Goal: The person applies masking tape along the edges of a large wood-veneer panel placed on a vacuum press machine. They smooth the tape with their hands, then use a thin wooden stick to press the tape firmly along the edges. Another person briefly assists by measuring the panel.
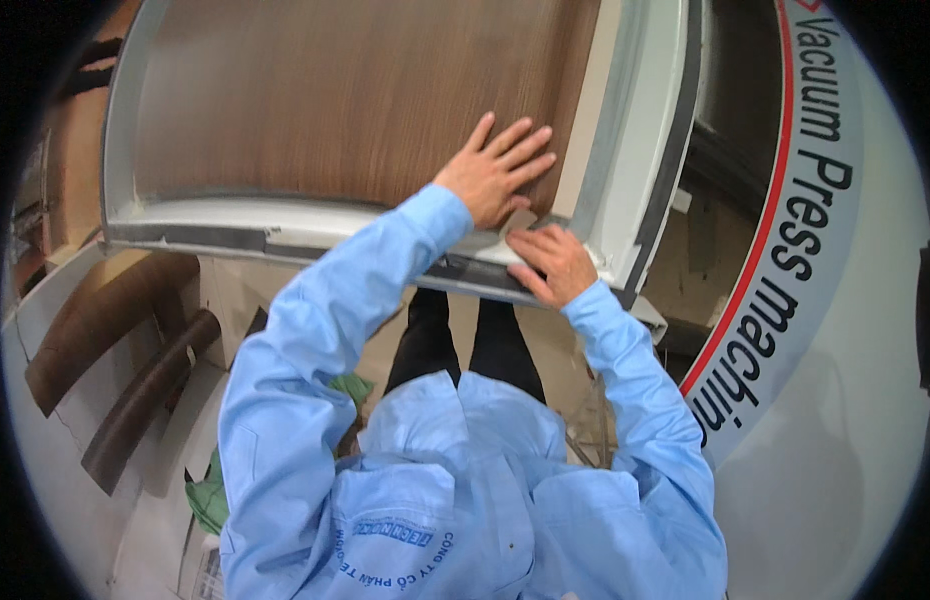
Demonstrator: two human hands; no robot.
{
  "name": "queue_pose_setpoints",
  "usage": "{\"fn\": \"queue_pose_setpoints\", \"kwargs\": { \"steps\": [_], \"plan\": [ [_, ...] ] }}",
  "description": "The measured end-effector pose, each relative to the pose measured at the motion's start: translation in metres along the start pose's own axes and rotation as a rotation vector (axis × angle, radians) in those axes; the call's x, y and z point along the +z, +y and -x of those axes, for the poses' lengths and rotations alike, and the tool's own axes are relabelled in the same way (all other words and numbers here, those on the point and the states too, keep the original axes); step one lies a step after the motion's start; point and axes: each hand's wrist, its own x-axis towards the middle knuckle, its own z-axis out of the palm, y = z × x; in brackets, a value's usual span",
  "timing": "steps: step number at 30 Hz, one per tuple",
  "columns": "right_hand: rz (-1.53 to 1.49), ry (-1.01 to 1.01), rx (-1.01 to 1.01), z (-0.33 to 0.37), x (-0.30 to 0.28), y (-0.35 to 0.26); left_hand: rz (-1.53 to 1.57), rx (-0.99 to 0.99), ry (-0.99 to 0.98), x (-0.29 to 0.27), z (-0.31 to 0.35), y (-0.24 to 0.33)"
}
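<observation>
Even, fairly bright light across the middle here, with a soft pale sheen over the upper left of the brown wood-grain panel (335, 100). The white frame (270, 211) gleams along its lower edge! Over on the right, a faint, soft-edged shadow lies on the big white casing (820, 520), while the gap (735, 60) at upper right sinks into gloom. The blue jacket (495, 500) reads clearly, folds and all. Out wide, edges bow, detail softens at far left, and black vignetting swallows every corner.
</observation>
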Motion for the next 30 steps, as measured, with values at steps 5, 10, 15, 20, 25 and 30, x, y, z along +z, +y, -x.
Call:
{"fn": "queue_pose_setpoints", "kwargs": {
  "steps": [5,10,15,20,25,30],
  "plan": [
    [-0.053,-0.007,0.022,-0.001,-0.004,-0.001,0.024,0.010,-0.027,-0.006,0.000,0.000],
    [-0.081,0.040,0.007,0.000,-0.007,-0.003,0.060,0.015,-0.045,-0.010,0.000,0.001],
    [-0.078,0.009,0.023,0.000,-0.006,-0.003,0.061,0.022,-0.022,-0.006,0.001,0.000],
    [-0.114,0.052,0.026,0.001,-0.008,-0.005,0.053,0.030,0.029,-0.006,0.003,0.001],
    [-0.102,0.052,0.037,0.000,-0.009,-0.004,0.069,0.026,0.006,-0.011,0.000,-0.002],
    [-0.111,0.220,-0.009,0.003,-0.008,-0.005,0.097,0.000,0.056,-0.017,-0.001,0.003]
  ]
}}
